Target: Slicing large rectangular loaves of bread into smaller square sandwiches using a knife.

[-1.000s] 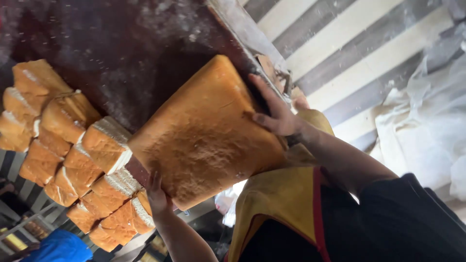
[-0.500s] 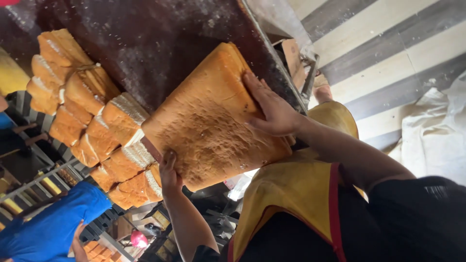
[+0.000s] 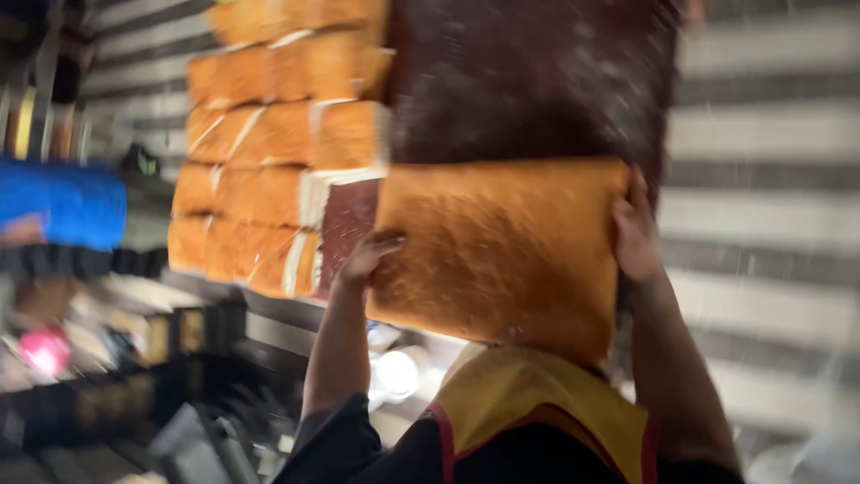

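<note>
I hold a large golden-brown slab of bread [image 3: 497, 246] by its two short sides. My left hand [image 3: 372, 255] presses against its left edge. Gripping the right edge is my right hand [image 3: 636, 235]. The slab hangs over a dark crumb-dusted board [image 3: 537, 81]. Just left of the slab, several similar browned loaves [image 3: 278, 152] lie packed in rows on that board, the closest one almost touching my left hand. The picture is motion-blurred.
A yellow and black garment [image 3: 528, 412] fills the bottom centre. A blue blurred shape [image 3: 63, 202], perhaps someone's sleeve, is at the left. Dark racks and clutter [image 3: 116, 358] lie at lower left. Grey and white stripes [image 3: 761, 206] run along the right.
The view has swung round, so the slab now sits level instead of tilted. Both hands stay on its sides, and the slab is closer to the rows of loaves.
</note>
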